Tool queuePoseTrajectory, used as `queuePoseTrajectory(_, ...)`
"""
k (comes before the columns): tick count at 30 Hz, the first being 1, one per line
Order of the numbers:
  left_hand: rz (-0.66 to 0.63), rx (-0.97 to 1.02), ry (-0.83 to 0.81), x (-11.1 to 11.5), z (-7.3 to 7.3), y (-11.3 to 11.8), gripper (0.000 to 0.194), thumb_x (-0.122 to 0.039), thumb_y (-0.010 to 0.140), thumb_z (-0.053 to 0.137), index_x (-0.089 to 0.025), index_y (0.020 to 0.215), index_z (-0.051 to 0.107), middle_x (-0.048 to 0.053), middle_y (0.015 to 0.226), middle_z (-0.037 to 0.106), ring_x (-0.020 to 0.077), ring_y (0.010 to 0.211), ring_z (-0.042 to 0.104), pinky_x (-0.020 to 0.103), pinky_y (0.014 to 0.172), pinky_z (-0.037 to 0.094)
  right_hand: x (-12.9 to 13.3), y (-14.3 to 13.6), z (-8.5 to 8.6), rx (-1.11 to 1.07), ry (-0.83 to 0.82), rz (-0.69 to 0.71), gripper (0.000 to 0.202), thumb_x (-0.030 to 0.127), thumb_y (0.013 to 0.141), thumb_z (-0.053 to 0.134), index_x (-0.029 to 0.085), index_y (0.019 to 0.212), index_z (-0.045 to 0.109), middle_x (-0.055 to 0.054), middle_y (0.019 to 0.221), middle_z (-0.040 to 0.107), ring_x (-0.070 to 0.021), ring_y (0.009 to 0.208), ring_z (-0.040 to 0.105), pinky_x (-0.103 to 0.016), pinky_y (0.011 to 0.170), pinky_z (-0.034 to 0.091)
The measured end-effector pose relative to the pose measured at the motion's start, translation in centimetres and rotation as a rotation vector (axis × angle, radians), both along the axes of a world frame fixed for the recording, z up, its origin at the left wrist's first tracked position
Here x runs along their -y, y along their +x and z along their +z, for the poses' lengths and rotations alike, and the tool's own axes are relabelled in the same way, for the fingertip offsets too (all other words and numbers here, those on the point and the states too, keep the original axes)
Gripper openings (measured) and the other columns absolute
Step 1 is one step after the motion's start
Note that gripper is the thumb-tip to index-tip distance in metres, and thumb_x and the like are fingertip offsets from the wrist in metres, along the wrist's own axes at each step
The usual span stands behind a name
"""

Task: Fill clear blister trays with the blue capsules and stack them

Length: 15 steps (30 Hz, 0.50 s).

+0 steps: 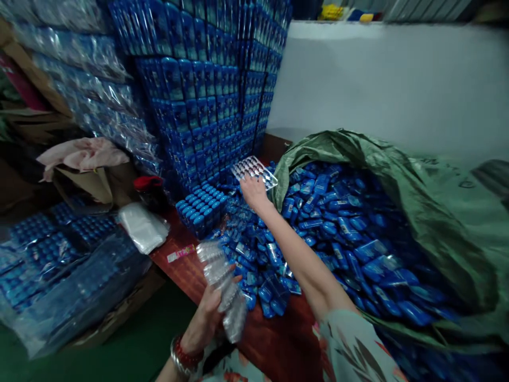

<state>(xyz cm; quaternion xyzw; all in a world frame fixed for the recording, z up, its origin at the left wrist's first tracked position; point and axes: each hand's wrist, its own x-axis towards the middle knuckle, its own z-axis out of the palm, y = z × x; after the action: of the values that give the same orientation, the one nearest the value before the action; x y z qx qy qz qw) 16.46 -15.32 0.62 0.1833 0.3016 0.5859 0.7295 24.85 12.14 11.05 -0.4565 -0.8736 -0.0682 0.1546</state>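
My left hand (210, 307), at the lower middle, is wrapped round a stack of clear ribbed plastic trays (222, 286). My right hand (254, 190) reaches out to the middle of the view and grips the near edge of a clear compartmented tray (256, 171), whose pockets look dark and reddish. Beneath and around both hands lies a loose heap of blue bottles (270, 254). Left of the right hand, a block of small blue bottles (201, 207) stands upright in rows on the red table (175, 270).
Tall stacks of wrapped blue bottles (199, 106) rise behind. On the right a green sack (429, 212) spills blue bottles. Clear plastic bags (143, 228), a pink strip (183, 253), a red-lidded container (149, 185) and a cloth-topped bag (83, 156) are at the left.
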Motion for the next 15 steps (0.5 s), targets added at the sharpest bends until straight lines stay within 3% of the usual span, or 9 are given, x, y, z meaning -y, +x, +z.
queuePoseTrajectory(2,0.012,0.021,-0.001,0.0,-0.1,0.1,0.063,-0.053,0.076,0.061,-0.022,0.130,0.048,0.012,0.132,0.051,0.0337,0.126,0.041,0.047,0.102,0.038,-0.7,-0.5,-1.1,-0.062,-0.076,0.070,0.025,0.004,0.085,0.039,0.014,0.092,0.061,-0.014,0.105,0.059,-0.0234,0.097,0.051,-0.041,0.091,0.032)
queuePoseTrajectory(5,0.060,0.030,-0.041,-0.5,-0.3,0.1,0.067,-0.054,0.074,0.062,-0.019,0.129,0.048,0.014,0.127,0.055,0.0344,0.126,0.041,0.048,0.101,0.038,1.2,0.5,-2.5,-0.150,-0.115,0.106,0.018,0.013,0.089,0.044,0.015,0.094,0.061,-0.012,0.105,0.060,-0.0224,0.101,0.050,-0.039,0.092,0.033)
queuePoseTrajectory(8,0.123,-0.007,-0.107,-1.5,-0.3,0.2,0.070,-0.055,0.072,0.063,-0.020,0.130,0.044,0.012,0.127,0.055,0.0330,0.125,0.043,0.048,0.100,0.040,6.2,2.4,-2.8,-0.267,-0.192,0.150,0.026,0.025,0.095,0.035,0.014,0.096,0.059,-0.009,0.100,0.061,-0.0171,0.096,0.053,-0.030,0.085,0.039)
queuePoseTrajectory(10,0.182,-0.081,-0.133,-2.2,-0.1,0.2,0.068,-0.053,0.074,0.062,-0.024,0.132,0.040,0.010,0.130,0.052,0.0303,0.126,0.043,0.047,0.101,0.039,10.4,3.6,-2.7,-0.325,-0.305,0.230,0.028,0.028,0.095,0.035,0.016,0.089,0.060,-0.002,0.085,0.063,-0.0115,0.080,0.057,-0.022,0.074,0.043)
queuePoseTrajectory(12,0.240,-0.235,-0.109,-2.8,0.4,0.2,0.066,-0.047,0.076,0.062,-0.025,0.134,0.037,0.008,0.133,0.049,0.0276,0.127,0.041,0.044,0.104,0.036,14.4,4.5,-2.5,-0.450,-0.549,0.372,0.017,0.033,0.087,0.054,0.018,0.086,0.061,0.002,0.079,0.062,-0.0101,0.073,0.056,-0.020,0.068,0.042)
queuePoseTrajectory(15,0.248,-0.479,-0.016,-3.0,1.2,0.1,0.068,-0.038,0.076,0.066,-0.024,0.135,0.036,0.008,0.136,0.046,0.0262,0.128,0.040,0.039,0.109,0.029,18.4,5.0,-3.0,-0.675,-0.909,0.408,0.016,0.034,0.077,0.067,0.018,0.078,0.065,0.003,0.076,0.060,-0.0108,0.073,0.053,-0.021,0.068,0.040)
